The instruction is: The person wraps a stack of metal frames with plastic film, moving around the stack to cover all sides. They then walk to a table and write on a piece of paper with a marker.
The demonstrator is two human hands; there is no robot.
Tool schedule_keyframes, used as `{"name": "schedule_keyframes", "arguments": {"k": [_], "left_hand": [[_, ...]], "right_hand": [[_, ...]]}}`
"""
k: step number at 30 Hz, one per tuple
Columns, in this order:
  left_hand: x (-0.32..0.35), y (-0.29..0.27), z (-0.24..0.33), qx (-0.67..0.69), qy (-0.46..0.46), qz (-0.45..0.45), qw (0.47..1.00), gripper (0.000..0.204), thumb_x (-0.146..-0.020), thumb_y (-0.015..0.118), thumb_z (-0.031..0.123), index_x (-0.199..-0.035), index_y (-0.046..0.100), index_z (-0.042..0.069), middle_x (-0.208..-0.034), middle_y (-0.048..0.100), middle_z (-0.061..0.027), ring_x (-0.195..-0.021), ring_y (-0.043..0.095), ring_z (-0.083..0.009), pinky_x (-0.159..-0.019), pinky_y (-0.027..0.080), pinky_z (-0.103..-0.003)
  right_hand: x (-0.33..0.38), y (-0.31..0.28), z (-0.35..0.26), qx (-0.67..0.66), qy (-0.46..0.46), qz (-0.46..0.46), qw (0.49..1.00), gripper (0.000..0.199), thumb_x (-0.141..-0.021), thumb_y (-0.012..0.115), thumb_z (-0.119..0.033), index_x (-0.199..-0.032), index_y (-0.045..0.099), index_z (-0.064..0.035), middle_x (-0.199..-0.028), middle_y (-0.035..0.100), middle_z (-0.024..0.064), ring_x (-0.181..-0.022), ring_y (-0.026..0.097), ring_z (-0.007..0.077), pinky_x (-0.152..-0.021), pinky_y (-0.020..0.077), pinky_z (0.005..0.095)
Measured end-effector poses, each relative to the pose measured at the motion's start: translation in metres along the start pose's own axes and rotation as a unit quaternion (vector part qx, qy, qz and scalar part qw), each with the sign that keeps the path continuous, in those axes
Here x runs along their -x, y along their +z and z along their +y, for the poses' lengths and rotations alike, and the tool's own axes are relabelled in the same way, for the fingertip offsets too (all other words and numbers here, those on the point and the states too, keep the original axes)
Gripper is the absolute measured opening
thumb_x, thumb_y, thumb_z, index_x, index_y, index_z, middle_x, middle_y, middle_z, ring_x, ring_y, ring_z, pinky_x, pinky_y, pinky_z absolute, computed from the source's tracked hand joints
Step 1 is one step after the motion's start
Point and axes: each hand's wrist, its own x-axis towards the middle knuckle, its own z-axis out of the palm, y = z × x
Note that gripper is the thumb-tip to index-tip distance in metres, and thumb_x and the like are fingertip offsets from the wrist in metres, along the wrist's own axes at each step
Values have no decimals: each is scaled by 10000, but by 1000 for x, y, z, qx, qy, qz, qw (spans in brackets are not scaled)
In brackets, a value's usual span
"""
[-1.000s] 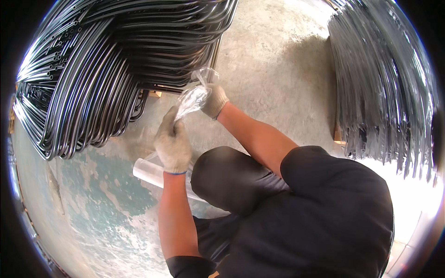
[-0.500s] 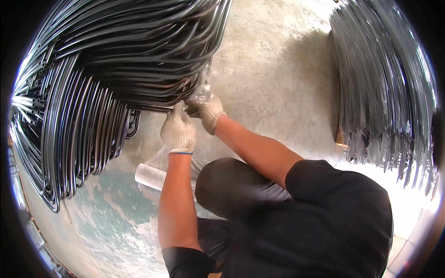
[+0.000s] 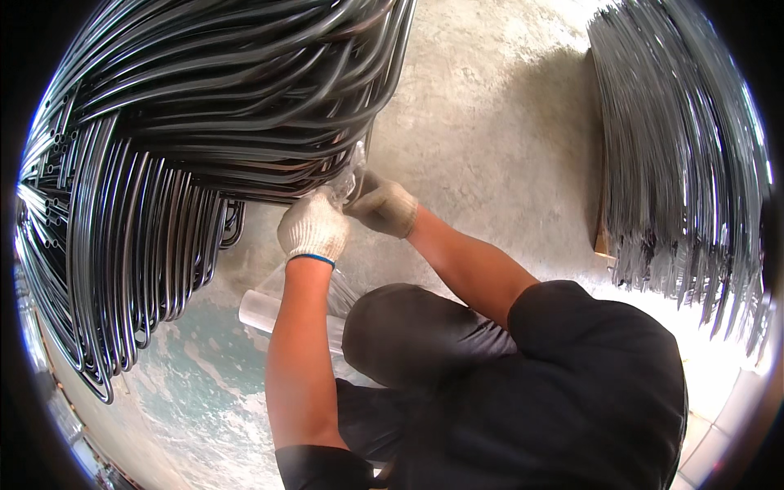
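Both my hands wear off-white knitted gloves and meet at the near right corner of a big stack of bent black metal tubes. My left hand is closed, back upward, at the lowest tubes, with crumpled clear plastic film coming out at its fingers. Just to the right, my right hand curls its fingers at the film's other side; its fingertips are partly hidden. A roll of clear film lies on the floor beneath my left forearm, and a stretched strip of film rises from it near my knee.
More looped tubes hang down at the left of the stack. On the right side stands another pile of long, thin dark metal pieces, with wood at its base. The concrete floor between has worn green paint at lower left.
My right hand has shifted slightly right and down, off the tubes' corner. The left hand has turned and moved a little lower, and the film now bunches between both hands.
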Motion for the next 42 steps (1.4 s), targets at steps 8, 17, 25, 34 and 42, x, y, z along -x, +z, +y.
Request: {"name": "schedule_keyframes", "arguments": {"k": [8,17,25,34,42], "left_hand": [[20,15,-24,161,57,53,984,421,-932,687,252,-1347,687,181,-1186,768,-209,-1110,725,-421,-959,573,-515],[112,131,-130,212,-114,81,967,439,-917,658,90,-1353,664,40,-1204,741,-276,-1138,701,-473,-977,551,-510],[166,12,-81,376,-147,36,914,166,-945,704,98,-1077,723,-2,-900,724,-129,-773,671,-203,-728,543,-381],[77,0,-36,500,-2,118,858,193,-946,677,41,-1121,742,-4,-860,677,-21,-761,595,-99,-728,514,-274],[111,50,-36,392,125,70,909,312,-897,754,-2,-1200,769,68,-1061,658,-62,-816,619,-177,-787,544,-324]], "right_hand": [[-33,-38,23,260,-83,-67,960,423,-919,803,31,-1303,633,-19,-1168,711,64,-1107,693,185,-985,576,360],[-34,-18,37,175,-21,101,979,433,-1028,781,-304,-1295,638,5,-1271,709,81,-1097,696,157,-901,603,324],[-35,-15,46,124,-13,247,961,280,-968,731,-13,-1236,654,18,-1033,763,131,-878,770,281,-801,665,422],[31,-79,65,259,26,348,901,348,-993,773,-107,-1326,698,-38,-1138,740,30,-981,708,146,-868,603,308],[132,24,19,684,-165,-38,709,224,-823,884,-152,-1011,792,-73,-949,728,109,-910,720,337,-819,592,410]]}}
